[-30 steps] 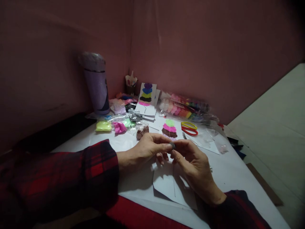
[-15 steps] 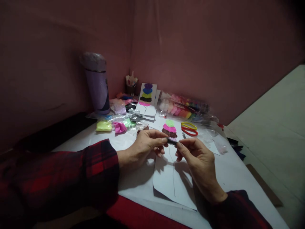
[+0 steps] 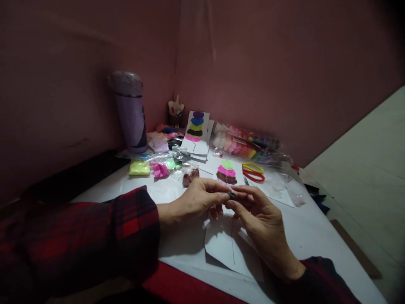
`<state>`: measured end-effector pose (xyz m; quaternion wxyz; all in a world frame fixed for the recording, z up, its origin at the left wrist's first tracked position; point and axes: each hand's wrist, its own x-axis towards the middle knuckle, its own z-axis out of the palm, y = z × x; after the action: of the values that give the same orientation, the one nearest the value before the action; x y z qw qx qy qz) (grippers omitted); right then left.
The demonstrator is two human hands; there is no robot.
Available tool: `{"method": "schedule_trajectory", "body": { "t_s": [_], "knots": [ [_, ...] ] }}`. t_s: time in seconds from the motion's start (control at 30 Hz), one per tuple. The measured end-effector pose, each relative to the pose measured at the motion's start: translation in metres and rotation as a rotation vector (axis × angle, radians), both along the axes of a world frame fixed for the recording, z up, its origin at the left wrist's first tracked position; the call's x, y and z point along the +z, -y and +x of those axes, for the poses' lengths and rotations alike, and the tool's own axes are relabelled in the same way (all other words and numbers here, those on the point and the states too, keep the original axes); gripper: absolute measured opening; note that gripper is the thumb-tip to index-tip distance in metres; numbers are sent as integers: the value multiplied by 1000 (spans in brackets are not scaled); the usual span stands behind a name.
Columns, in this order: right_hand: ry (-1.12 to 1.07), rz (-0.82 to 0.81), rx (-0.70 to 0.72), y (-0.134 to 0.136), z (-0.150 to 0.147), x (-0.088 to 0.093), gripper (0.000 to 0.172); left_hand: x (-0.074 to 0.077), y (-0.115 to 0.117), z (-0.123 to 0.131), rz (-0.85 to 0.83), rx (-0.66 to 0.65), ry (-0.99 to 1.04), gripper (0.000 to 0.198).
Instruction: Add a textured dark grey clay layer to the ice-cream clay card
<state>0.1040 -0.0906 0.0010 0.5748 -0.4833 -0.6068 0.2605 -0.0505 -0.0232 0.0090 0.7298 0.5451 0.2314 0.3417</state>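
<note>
Above a white sheet of paper point(image 3: 218, 242), I pinch a small dark piece of modelling clay point(image 3: 232, 196) in the fingertips of both hands. My left hand point(image 3: 198, 198) has it between thumb and index finger. From the other side my right hand point(image 3: 262, 221) closes on it, and the fingers hide much of its shape. Stacked wavy bands of clay, green, pink, brown and lilac point(image 3: 226, 173), cover the upper part of the sheet. A thin drawn line point(image 3: 233, 240) runs down below them, partly behind my hands.
Yellow point(image 3: 139, 168), pink point(image 3: 160, 170) and brown clay point(image 3: 190, 177) lie left of the sheet. To its right are scissors point(image 3: 253, 177) with yellow and red handles. Behind stand a finished card point(image 3: 195, 145), a bag of coloured clay point(image 3: 243, 143) and a purple tumbler point(image 3: 131, 122).
My hands have drawn closer together. The dark clay, stretched out as a short strip between them before, now looks shorter and more covered by my fingers. The view has shifted slightly.
</note>
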Motion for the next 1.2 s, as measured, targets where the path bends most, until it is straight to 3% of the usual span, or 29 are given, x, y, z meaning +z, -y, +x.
{"method": "schedule_trajectory", "body": {
  "t_s": [0.47, 0.73, 1.0, 1.2],
  "knots": [
    [183, 2, -65, -1, 5, -1, 16, -1, -1, 3, 7, -6, -6, 43],
    [-19, -25, 7, 3, -2, 6, 5, 3, 2, 5, 56, -44, -73, 44],
    [-274, -80, -98, -4, 6, 6, 14, 3, 0, 4, -59, 213, 19, 22],
    [-239, -153, 2, -8, 4, 6, 21, 2, -2, 2, -96, 123, 39, 25]
  ]
}}
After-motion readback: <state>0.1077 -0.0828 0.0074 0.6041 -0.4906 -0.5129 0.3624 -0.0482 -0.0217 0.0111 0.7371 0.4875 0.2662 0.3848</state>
